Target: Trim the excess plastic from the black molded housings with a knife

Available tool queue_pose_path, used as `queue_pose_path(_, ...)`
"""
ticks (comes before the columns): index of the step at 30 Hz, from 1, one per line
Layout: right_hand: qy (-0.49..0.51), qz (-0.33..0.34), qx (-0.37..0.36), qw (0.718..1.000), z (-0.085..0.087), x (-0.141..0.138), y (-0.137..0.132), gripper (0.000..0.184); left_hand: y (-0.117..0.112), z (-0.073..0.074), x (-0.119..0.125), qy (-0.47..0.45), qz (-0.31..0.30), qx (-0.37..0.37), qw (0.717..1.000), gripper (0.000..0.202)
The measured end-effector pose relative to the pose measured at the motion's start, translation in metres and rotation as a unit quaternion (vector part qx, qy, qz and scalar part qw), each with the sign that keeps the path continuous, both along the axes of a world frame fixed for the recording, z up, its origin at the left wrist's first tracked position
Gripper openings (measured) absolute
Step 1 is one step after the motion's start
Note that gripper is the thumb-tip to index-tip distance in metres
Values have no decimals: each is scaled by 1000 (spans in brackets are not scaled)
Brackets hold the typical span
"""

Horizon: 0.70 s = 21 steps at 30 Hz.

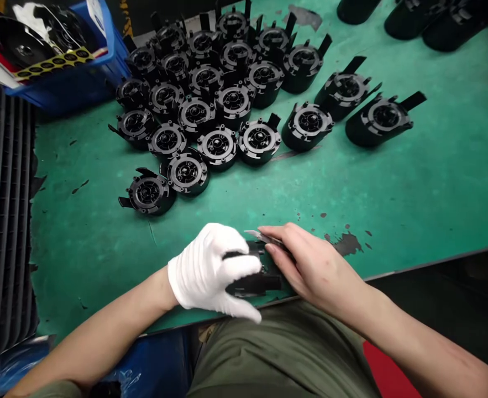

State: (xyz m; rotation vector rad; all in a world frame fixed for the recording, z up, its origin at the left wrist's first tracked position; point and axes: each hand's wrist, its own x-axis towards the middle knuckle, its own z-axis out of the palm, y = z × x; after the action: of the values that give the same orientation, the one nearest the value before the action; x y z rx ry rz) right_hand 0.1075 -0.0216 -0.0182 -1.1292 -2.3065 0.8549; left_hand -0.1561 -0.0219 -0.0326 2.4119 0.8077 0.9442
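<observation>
My left hand [213,271], in a white glove, is closed around a black plastic part [257,279] at the near edge of the green table [413,193]. My bare right hand [310,265] pinches a small thin metal blade [257,235] and rests on the same part from the right. Most of the part is hidden between the two hands. Several round black plastic housings [219,146] with silver rings stand clustered on the table beyond the hands; the nearest one [148,193] lies to the upper left.
A blue bin [67,83] with black discs and sheets sits at the far left corner. A ribbed black tray [3,221] runs along the left edge. More black parts [438,22] lie at the top right. The mat shows worn dark patches [347,243].
</observation>
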Motion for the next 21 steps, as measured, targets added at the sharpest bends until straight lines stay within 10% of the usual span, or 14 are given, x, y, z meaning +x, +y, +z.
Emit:
queue_pose_path(9, 4, -41, -42, 998, 3, 2, -4, 23, 12, 1, -28, -44, -22, -74, 996, 46)
queue_pose_path(16, 24, -22, -49, 998, 6, 1, -12, 29, 13, 4, -32, -10, 63, -28, 998, 92)
queue_pose_path(21, 36, -15, -45, 998, 4, -7, -15, 27, 12, 5, -8, 15, -39, 19, 999, 83)
